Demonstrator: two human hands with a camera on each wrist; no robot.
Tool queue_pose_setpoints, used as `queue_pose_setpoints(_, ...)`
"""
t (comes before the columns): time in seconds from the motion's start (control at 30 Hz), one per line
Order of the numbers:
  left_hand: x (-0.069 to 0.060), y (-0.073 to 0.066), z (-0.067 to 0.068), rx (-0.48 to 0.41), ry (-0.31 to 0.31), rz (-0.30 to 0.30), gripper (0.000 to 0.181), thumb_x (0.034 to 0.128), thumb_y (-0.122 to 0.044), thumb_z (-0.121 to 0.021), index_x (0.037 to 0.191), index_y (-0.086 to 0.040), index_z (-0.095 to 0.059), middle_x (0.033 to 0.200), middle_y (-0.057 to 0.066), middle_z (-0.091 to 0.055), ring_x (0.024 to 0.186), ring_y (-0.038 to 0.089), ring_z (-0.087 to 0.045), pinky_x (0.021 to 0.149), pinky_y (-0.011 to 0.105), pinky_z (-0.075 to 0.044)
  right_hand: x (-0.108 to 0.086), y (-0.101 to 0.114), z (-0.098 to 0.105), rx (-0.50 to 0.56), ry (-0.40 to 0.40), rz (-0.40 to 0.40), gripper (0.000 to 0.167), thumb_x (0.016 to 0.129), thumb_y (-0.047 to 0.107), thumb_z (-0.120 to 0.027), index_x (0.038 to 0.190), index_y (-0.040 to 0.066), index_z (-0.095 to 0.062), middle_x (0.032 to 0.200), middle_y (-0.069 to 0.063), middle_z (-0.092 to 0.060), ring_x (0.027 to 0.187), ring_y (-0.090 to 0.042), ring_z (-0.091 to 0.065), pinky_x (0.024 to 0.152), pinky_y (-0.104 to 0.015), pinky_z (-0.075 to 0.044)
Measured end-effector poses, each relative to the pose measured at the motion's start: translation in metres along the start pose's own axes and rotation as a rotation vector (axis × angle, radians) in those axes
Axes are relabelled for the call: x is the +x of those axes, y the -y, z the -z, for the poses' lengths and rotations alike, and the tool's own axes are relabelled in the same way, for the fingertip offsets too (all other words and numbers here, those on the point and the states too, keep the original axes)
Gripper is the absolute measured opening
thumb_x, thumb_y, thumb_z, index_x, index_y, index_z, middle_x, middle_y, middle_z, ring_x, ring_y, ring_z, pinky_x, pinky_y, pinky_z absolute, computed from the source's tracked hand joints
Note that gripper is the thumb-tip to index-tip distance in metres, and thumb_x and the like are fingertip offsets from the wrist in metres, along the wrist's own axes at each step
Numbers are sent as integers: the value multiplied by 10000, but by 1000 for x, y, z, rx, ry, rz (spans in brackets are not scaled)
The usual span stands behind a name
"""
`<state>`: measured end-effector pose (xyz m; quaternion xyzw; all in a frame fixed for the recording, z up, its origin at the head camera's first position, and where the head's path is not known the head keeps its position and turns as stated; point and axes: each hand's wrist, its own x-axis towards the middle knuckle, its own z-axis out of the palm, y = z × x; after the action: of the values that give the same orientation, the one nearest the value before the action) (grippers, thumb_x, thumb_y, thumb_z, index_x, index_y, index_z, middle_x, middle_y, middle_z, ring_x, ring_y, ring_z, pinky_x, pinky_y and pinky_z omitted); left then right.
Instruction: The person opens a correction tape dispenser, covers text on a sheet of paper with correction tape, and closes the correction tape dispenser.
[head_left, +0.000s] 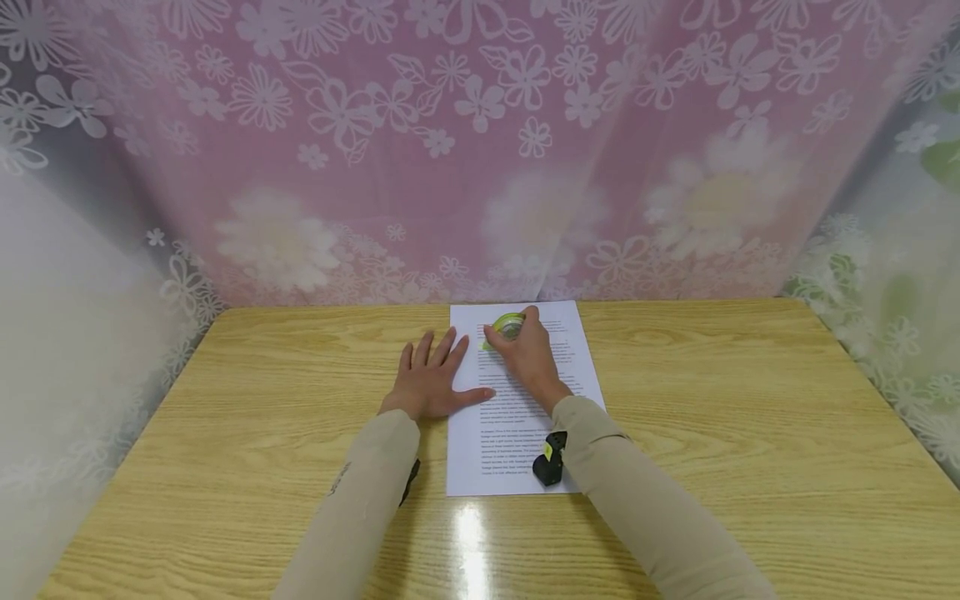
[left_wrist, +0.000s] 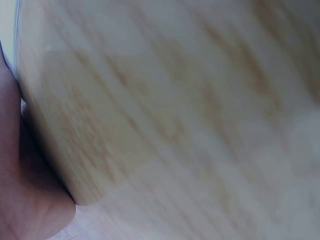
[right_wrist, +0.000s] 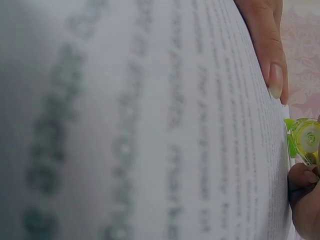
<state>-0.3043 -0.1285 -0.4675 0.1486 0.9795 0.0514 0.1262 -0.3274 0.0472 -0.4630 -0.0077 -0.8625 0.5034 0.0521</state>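
Note:
A sheet of printed paper [head_left: 465, 467] lies upright on the table, lines of black text down it and some red lines near its top. My left hand [head_left: 431, 387] is spread flat at the sheet's left edge, its thumb reaching over the text. With the right hand [head_left: 531, 354] I grip a green, see-through correction tape [head_left: 508, 325] against the upper text. In the right wrist view a reel shows inside the correction tape [right_wrist: 306, 137]; its tip is hard to make out. The left wrist view holds mostly blurred wood and part of the hand [left_wrist: 35, 210].
The wooden table [head_left: 300, 392] stretches to both sides of the sheet. A pink flowered curtain [head_left: 420, 167] hangs along its back edge, with paler flowered sheeting [head_left: 82, 350] at the left and right. A black wrist camera [head_left: 549, 467] sits over the sheet's lower right.

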Motion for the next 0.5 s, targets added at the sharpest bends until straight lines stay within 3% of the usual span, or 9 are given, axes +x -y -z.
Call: queue_pose_setpoints(0.5, 0, 1, 0, -4, 7, -2, 1024, 742, -894, -288, 1539, -325, 12, 1585, -76, 90, 1432, 259, 138, 1109, 518, 88, 2, -4, 7, -20, 3, 2, 599, 873, 387, -689, 1215, 10, -375, 986, -141, -565, 845, -250, -587, 748, -367, -486)
